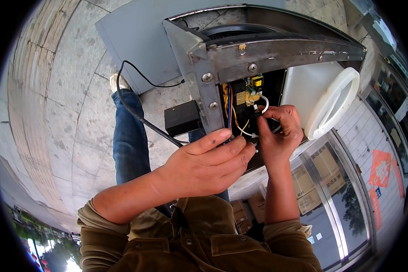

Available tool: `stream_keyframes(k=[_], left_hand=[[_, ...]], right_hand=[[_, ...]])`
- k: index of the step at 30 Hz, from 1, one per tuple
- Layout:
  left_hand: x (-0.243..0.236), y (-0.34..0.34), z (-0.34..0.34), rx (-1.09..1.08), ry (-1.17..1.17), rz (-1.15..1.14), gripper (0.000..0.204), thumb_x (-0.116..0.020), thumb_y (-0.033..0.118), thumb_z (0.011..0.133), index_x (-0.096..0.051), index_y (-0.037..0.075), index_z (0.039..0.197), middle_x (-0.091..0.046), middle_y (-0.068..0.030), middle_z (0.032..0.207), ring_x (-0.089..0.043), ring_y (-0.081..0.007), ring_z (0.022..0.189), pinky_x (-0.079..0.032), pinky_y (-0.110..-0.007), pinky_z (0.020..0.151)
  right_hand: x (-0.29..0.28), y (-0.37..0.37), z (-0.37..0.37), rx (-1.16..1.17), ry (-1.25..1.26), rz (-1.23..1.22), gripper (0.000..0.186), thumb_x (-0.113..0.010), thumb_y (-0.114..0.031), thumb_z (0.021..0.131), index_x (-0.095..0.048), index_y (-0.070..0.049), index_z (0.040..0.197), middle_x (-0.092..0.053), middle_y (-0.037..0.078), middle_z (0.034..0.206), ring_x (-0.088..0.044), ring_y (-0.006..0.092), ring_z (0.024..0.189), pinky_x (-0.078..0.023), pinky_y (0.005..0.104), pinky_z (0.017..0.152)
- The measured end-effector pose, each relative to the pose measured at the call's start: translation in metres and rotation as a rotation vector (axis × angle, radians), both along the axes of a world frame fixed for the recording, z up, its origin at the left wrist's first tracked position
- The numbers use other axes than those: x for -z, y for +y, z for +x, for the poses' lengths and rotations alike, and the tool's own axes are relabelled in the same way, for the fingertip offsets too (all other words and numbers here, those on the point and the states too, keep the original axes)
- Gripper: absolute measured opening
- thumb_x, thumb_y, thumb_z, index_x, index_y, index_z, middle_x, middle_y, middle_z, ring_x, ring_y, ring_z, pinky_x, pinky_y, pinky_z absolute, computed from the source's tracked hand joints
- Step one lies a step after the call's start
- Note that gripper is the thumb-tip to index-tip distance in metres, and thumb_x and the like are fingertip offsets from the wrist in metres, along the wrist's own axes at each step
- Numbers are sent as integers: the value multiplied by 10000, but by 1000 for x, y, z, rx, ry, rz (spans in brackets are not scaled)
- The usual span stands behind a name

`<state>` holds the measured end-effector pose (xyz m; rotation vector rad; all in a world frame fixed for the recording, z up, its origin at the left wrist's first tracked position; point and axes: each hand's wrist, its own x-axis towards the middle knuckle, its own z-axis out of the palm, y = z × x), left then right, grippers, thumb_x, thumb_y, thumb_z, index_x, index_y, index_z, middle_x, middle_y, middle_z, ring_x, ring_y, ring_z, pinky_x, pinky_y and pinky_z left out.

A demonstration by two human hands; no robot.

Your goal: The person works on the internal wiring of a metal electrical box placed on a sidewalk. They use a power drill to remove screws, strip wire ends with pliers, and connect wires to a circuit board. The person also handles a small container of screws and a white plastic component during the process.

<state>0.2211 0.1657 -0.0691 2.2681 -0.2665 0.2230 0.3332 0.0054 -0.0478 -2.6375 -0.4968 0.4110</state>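
Observation:
An opened metal-framed appliance stands before me, its wiring bared. Inside sits a circuit board with a yellow-wrapped transformer. A thick white wire loops down from the board. My right hand pinches thumb and forefinger together at a small dark piece just below that wire's plug; what it grips is mostly hidden. Blue, orange and yellow wires run down toward my left hand. Its fingers curl together beside a white connector, covering whatever they hold.
A black box juts from the frame's left side. A black cable loops past my jeans leg. On the right are a white plastic tub with a round rim and a glass door with cartons behind it. A grey panel lies beyond the frame.

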Motion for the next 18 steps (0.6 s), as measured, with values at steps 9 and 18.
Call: stream_keyframes(k=[9, 18], left_hand=[[1, -1, -1, -16, 1, -13, 77, -655, 180, 826, -708, 206, 875, -660, 98, 1093, -609, -63, 1030, -238, -401, 1157], [4, -1, -2, -16, -6, -48, 67, -663, 179, 822, -704, 194, 873, -659, 102, 1063, -608, -57, 1022, -251, -386, 1153]], right_hand=[[-1, 2, 1, -25, 7, -78, 199, -726, 85, 671, -664, -58, 796, -706, 56, 816, -603, 221, 652, -480, 311, 577], [1, 6, 0, -16, -6, -95, 234, -718, 89, 677, -601, -69, 805, -685, 53, 802, -606, 203, 634, -468, 291, 533]])
